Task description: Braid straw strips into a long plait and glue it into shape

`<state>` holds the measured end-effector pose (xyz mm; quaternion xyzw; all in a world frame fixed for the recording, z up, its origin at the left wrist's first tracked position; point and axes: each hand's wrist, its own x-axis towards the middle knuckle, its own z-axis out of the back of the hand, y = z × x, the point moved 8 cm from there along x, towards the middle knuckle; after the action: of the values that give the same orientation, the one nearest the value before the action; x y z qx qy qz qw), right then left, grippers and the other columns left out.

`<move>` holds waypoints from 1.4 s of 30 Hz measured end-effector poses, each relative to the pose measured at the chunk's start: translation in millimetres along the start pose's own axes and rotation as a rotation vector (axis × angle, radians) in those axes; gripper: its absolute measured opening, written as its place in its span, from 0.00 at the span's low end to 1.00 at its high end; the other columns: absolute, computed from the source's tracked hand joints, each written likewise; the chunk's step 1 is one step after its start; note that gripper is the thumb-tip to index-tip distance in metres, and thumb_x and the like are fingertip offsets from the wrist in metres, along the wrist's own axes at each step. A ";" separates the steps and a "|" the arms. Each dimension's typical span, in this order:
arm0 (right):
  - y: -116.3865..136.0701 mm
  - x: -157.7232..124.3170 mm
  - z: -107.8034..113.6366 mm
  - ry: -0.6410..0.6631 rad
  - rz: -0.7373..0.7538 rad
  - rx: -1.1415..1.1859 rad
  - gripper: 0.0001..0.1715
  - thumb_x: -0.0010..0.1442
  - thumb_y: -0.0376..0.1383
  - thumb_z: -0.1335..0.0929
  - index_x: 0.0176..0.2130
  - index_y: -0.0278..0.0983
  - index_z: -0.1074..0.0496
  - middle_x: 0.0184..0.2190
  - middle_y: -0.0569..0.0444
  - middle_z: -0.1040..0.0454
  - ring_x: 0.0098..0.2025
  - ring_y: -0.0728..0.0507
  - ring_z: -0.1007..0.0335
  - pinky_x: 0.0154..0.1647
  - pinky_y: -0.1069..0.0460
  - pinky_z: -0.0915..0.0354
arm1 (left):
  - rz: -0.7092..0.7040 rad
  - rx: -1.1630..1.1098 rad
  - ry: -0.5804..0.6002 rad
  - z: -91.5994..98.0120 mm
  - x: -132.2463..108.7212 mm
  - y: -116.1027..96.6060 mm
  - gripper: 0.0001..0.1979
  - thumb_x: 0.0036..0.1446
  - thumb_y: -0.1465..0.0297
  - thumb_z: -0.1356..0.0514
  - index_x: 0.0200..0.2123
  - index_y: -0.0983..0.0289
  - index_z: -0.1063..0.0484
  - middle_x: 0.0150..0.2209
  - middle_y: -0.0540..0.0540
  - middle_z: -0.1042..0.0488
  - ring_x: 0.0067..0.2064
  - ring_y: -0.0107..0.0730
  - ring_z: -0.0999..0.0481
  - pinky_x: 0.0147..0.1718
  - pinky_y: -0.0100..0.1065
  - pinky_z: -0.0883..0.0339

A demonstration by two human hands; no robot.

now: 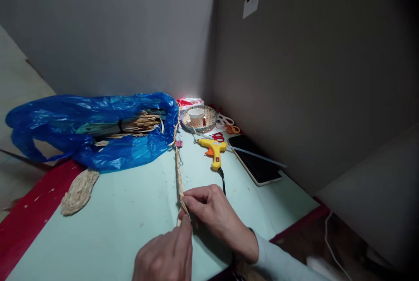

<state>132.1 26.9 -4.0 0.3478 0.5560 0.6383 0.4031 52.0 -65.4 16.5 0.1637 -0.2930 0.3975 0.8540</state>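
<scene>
A long pale braid of dried plant fibre runs from the far part of the table toward me. My right hand pinches the braid near its close end between thumb and fingers. Just below, my left hand is closed on the loose strands at that end; its fingertips are partly hidden. A pink binder clip is by the braid farther up. To the right of the braid lies a yellow glue gun with a clear glue stick sticking out of its back.
At the left, an opened blue plastic bag holds dried fibre strands. A coiled braid lies at the table's left edge. Farther back are a woven tray with a white cup, red-handled scissors, and a black tablet near the wall.
</scene>
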 end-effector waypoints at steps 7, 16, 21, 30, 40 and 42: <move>-2.0 -1.3 -2.3 0.067 -0.024 0.110 0.18 0.62 0.39 0.35 0.27 0.31 0.25 0.25 0.53 0.26 0.25 0.51 0.39 0.28 0.56 0.42 | 0.053 -0.053 0.096 3.2 8.9 11.8 0.09 0.60 0.76 0.44 0.40 0.65 0.24 0.23 0.50 0.26 0.22 0.32 0.26 0.21 0.31 0.35; 1.3 -5.2 -7.2 0.139 0.046 0.234 0.20 0.66 0.42 0.37 0.35 0.31 0.22 0.27 0.53 0.26 0.33 0.46 0.31 0.37 0.54 0.36 | 1.186 -1.320 0.374 -50.4 6.6 67.2 0.20 0.58 0.58 0.41 0.50 0.63 0.33 0.28 0.50 0.27 0.27 0.30 0.30 0.27 0.29 0.35; 0.1 -6.7 -4.5 0.109 0.053 -0.028 0.19 0.68 0.40 0.39 0.34 0.33 0.25 0.24 0.55 0.27 0.27 0.49 0.34 0.31 0.55 0.39 | 1.342 -1.480 0.333 -66.3 -3.1 57.5 0.15 0.53 0.57 0.37 0.34 0.63 0.32 0.18 0.39 0.46 0.18 0.17 0.60 0.14 0.23 0.64; 22.6 -32.3 5.3 -0.119 0.232 -0.724 0.15 0.67 0.33 0.40 0.36 0.37 0.26 0.31 0.50 0.27 0.31 0.45 0.31 0.31 0.52 0.41 | 1.337 -1.285 0.312 -61.5 -7.1 63.0 0.17 0.54 0.57 0.37 0.26 0.66 0.28 0.14 0.42 0.43 0.15 0.16 0.54 0.15 0.26 0.65; 45.1 -67.3 -38.8 -0.340 0.904 -1.098 0.11 0.59 0.27 0.37 0.30 0.32 0.26 0.21 0.52 0.30 0.21 0.45 0.38 0.18 0.48 0.50 | 1.322 -1.412 0.222 -55.7 -6.1 64.2 0.15 0.54 0.60 0.36 0.34 0.67 0.23 0.25 0.53 0.25 0.17 0.13 0.52 0.17 0.24 0.61; 50.1 -59.0 -23.6 -0.298 0.790 -0.907 0.12 0.63 0.35 0.36 0.30 0.34 0.27 0.23 0.52 0.29 0.25 0.44 0.36 0.23 0.49 0.44 | 1.330 -1.487 0.219 -57.0 -6.2 62.6 0.13 0.53 0.61 0.34 0.32 0.67 0.24 0.17 0.45 0.35 0.16 0.14 0.56 0.16 0.24 0.63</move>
<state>130.2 -39.3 42.6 0.4067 -0.0039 0.8566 0.3175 21.4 -0.4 -28.6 -0.6461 -0.4188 0.5227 0.3658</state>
